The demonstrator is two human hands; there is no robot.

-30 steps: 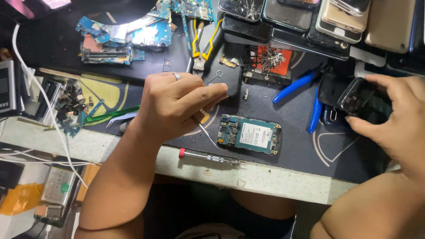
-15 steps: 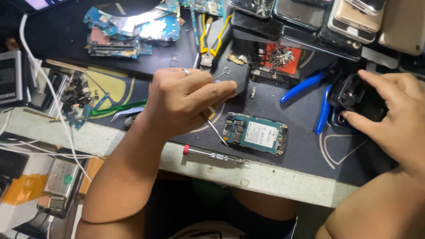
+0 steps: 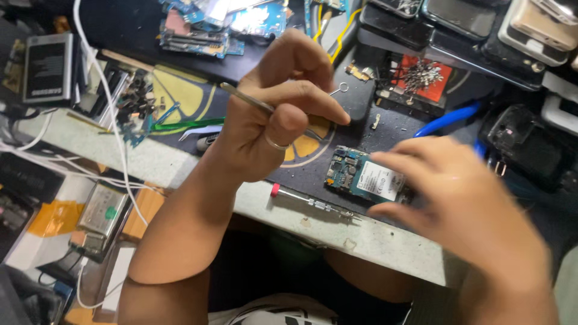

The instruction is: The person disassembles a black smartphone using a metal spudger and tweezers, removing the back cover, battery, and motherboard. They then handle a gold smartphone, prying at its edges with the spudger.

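The left hand (image 3: 274, 120), in the middle of the frame, is clenched around a thin silver metal tweezer (image 3: 247, 98), whose upper end juts out toward the upper left; the right hand (image 3: 463, 204), blurred at lower right, has its fingers spread and released, the fingertips touching the right edge of a small blue-green phone circuit board with a white label (image 3: 364, 177); that board lies flat on the dark work mat (image 3: 361, 129) just right of centre; a slim red-tipped screwdriver (image 3: 310, 200) rests on the pale bench edge (image 3: 385, 238) just below it; blue-handled pliers (image 3: 448, 119) lie to the upper right.
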